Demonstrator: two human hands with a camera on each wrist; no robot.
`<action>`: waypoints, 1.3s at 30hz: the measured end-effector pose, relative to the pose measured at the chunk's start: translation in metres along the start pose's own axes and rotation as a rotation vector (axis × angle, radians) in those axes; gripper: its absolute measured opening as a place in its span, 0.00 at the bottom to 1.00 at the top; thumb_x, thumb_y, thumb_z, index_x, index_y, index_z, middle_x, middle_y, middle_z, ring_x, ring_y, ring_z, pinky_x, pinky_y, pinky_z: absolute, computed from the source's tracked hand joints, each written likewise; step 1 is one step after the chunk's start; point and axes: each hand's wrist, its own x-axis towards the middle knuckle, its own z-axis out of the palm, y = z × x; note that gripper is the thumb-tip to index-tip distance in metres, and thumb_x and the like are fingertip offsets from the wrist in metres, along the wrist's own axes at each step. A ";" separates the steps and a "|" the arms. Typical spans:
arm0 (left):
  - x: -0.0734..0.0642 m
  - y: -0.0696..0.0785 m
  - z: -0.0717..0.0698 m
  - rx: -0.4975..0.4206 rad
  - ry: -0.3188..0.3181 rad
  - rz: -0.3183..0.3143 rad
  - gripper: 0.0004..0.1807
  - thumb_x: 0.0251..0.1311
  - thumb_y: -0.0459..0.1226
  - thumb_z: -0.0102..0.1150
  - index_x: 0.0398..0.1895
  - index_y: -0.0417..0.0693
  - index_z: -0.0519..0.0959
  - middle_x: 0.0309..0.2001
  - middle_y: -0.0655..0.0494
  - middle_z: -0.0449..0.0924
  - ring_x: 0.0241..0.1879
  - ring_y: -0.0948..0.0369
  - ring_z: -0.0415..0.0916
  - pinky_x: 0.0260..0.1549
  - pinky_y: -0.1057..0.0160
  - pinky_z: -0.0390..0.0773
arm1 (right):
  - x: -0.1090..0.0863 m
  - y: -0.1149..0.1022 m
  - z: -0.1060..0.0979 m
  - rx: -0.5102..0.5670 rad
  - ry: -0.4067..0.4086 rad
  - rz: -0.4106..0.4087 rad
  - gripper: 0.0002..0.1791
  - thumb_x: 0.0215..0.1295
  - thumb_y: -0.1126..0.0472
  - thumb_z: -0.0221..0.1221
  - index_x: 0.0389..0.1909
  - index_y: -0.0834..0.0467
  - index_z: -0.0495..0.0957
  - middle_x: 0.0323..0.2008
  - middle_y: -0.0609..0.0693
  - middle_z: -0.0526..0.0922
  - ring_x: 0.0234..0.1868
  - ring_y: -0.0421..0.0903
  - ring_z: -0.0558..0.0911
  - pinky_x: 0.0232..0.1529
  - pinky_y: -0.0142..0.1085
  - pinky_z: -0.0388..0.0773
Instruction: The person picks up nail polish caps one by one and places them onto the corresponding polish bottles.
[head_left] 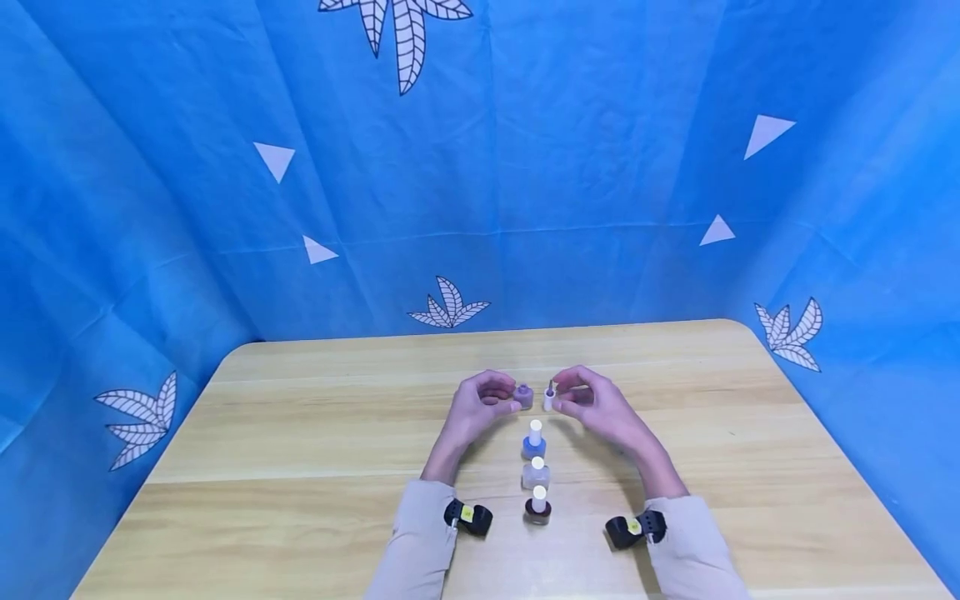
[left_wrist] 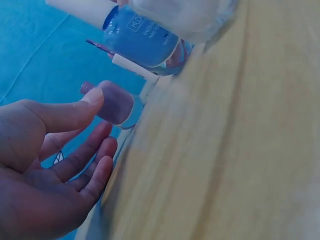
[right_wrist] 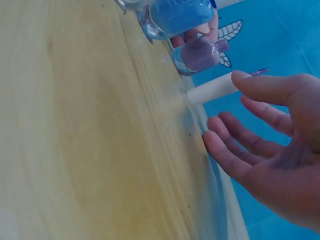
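Observation:
An uncapped nail polish bottle (head_left: 523, 397) of mauve polish stands on the table, its threaded neck bare. My left hand (head_left: 480, 402) is just left of it, fingers loosely bent and apart; in the left wrist view the thumb (left_wrist: 92, 96) overlaps the bottle, and whether it touches I cannot tell. To the right, the white brush cap (head_left: 549, 402) stands upside down with its brush pointing up. Close beside it is my right hand (head_left: 596, 406), fingers spread and relaxed. Its thumb (right_wrist: 242, 80) overlaps the cap's upper end in the right wrist view; contact is unclear.
Three capped bottles form a column nearer the body: a blue one (head_left: 534, 447), a clear-looking pale one (head_left: 536, 476) and a dark one (head_left: 537, 511). They stand between the forearms on the wooden table (head_left: 300, 433). A blue patterned curtain (head_left: 525, 167) hangs behind the table.

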 end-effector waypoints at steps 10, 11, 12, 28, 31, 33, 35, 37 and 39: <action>-0.003 0.000 0.001 0.151 0.039 0.001 0.16 0.55 0.26 0.73 0.47 0.40 0.84 0.46 0.46 0.85 0.49 0.49 0.81 0.55 0.50 0.81 | 0.003 -0.002 0.013 -0.020 0.000 0.013 0.19 0.67 0.65 0.66 0.57 0.64 0.76 0.51 0.59 0.83 0.53 0.57 0.83 0.56 0.47 0.83; -0.004 0.000 0.002 0.158 0.040 0.006 0.16 0.55 0.26 0.73 0.47 0.40 0.84 0.46 0.47 0.85 0.49 0.49 0.81 0.55 0.49 0.81 | 0.004 -0.001 0.015 -0.035 0.002 0.016 0.18 0.67 0.66 0.66 0.57 0.63 0.77 0.50 0.58 0.83 0.52 0.56 0.84 0.56 0.47 0.83; -0.004 0.000 0.003 0.163 0.043 0.013 0.15 0.55 0.26 0.72 0.47 0.40 0.84 0.46 0.46 0.85 0.49 0.49 0.82 0.55 0.48 0.80 | 0.004 -0.001 0.016 -0.052 0.003 0.018 0.18 0.67 0.66 0.66 0.56 0.63 0.77 0.49 0.57 0.84 0.51 0.54 0.84 0.56 0.46 0.83; 0.000 0.002 0.015 0.232 0.040 0.062 0.09 0.58 0.27 0.72 0.40 0.43 0.86 0.41 0.52 0.87 0.40 0.58 0.83 0.45 0.63 0.85 | 0.001 0.003 0.009 -0.194 0.028 -0.022 0.09 0.69 0.62 0.66 0.47 0.58 0.82 0.44 0.52 0.86 0.48 0.51 0.85 0.55 0.49 0.82; 0.000 0.002 0.013 0.226 0.038 0.068 0.09 0.58 0.28 0.72 0.41 0.43 0.86 0.42 0.51 0.88 0.42 0.57 0.84 0.47 0.61 0.85 | 0.001 0.002 0.007 -0.195 0.019 -0.025 0.08 0.69 0.61 0.66 0.46 0.57 0.83 0.44 0.51 0.86 0.49 0.51 0.85 0.56 0.49 0.83; 0.000 0.001 0.011 0.214 0.039 0.067 0.09 0.58 0.27 0.71 0.42 0.42 0.86 0.43 0.50 0.88 0.43 0.56 0.84 0.48 0.60 0.85 | 0.000 0.002 0.004 -0.190 0.007 -0.027 0.08 0.70 0.61 0.65 0.46 0.58 0.83 0.44 0.51 0.86 0.50 0.52 0.85 0.57 0.48 0.83; -0.001 0.002 0.010 0.198 0.038 0.064 0.09 0.59 0.27 0.70 0.43 0.41 0.85 0.44 0.49 0.87 0.45 0.54 0.84 0.50 0.59 0.85 | -0.001 0.002 0.002 -0.186 0.004 -0.016 0.08 0.70 0.61 0.65 0.46 0.57 0.83 0.43 0.51 0.86 0.50 0.52 0.85 0.57 0.47 0.83; -0.001 0.003 0.008 0.179 0.036 0.053 0.10 0.60 0.28 0.69 0.44 0.41 0.85 0.45 0.48 0.87 0.47 0.53 0.84 0.52 0.59 0.84 | -0.002 0.001 0.000 -0.183 -0.003 -0.017 0.08 0.71 0.61 0.64 0.47 0.58 0.83 0.43 0.51 0.86 0.50 0.53 0.85 0.57 0.47 0.83; -0.002 0.006 0.008 0.153 0.025 0.036 0.10 0.62 0.27 0.68 0.46 0.41 0.84 0.47 0.47 0.87 0.50 0.52 0.84 0.55 0.59 0.83 | -0.003 0.000 -0.002 -0.170 -0.002 -0.004 0.09 0.71 0.61 0.64 0.48 0.59 0.83 0.42 0.51 0.86 0.50 0.52 0.85 0.55 0.46 0.84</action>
